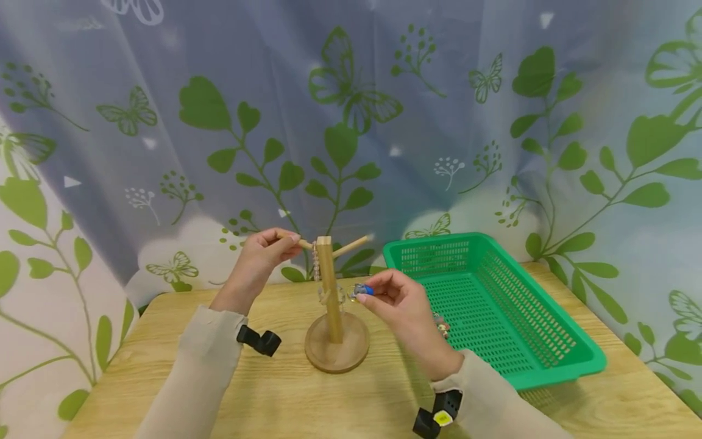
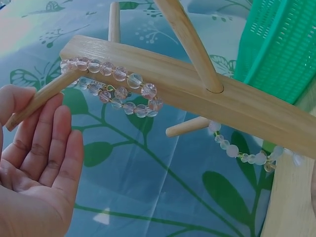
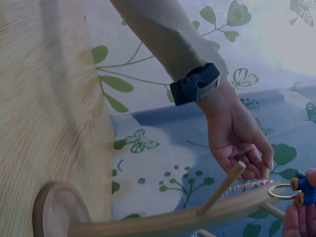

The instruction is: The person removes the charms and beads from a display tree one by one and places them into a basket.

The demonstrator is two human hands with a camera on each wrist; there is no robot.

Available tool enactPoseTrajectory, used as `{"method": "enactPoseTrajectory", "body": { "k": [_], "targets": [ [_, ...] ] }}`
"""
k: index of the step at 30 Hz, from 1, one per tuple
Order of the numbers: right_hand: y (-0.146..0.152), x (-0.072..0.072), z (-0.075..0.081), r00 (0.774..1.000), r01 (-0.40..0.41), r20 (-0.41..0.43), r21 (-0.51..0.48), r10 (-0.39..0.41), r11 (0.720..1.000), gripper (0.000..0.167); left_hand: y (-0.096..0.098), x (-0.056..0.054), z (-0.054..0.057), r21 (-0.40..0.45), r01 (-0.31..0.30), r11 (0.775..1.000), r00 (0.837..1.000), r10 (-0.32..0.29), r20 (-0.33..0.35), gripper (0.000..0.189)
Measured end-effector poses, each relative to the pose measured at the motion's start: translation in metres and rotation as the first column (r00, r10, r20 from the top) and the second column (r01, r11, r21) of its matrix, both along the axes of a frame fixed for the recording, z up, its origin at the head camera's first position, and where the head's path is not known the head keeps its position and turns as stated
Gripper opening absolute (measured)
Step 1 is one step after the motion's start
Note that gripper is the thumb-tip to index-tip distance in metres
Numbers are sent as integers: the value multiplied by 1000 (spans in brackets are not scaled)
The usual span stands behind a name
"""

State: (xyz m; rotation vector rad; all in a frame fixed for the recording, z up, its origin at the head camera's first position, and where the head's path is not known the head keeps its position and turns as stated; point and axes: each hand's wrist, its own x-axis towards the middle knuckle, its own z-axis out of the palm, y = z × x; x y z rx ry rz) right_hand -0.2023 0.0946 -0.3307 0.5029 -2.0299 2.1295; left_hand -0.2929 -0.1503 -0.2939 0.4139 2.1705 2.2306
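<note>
A wooden stand (image 1: pixel 331 286) with a round base and several pegs stands upright on the table. My left hand (image 1: pixel 262 259) pinches the upper left peg (image 2: pixel 49 96) between thumb and fingers. On that peg, close to the post, hangs a bracelet of clear and pinkish beads (image 2: pixel 120 74). A second, paler bead bracelet (image 2: pixel 232 150) hangs from a lower peg. To the right of the post, my right hand (image 1: pixel 403 305) grips a keychain (image 3: pixel 307 190) with a small blue figure and a metal ring. The keychain's ring points toward the stand.
A green plastic basket (image 1: pixel 570 366) stands on the table (image 1: pixel 274 390) at the right. Small colourful trinkets (image 1: pixel 441 328) lie at its near left side, partly hidden by my right hand. A leaf-patterned curtain (image 1: pixel 351 91) hangs behind the table.
</note>
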Motion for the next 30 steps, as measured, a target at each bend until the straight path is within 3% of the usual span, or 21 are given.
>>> {"method": "enactPoseTrajectory", "body": {
  "k": [6, 13, 23, 30],
  "targets": [
    [21, -5, -2, 1000, 15, -9, 28, -15, 999, 22, -3, -1, -3, 61, 67, 996, 997, -69, 21, 7],
    [46, -9, -1, 999, 42, -31, 104, -39, 994, 25, -12, -4, -9, -7, 108, 994, 994, -108, 14, 13],
    [83, -21, 3, 996, 85, -32, 242, -79, 967, 28, -15, -14, -19, -125, 62, 990, 998, -58, 37, 23],
    [102, -33, 0, 991, 110, 40, 268, -125, 957, 34, -7, -25, -29, -196, 24, 980, 999, -16, 44, 31]
  ]
}}
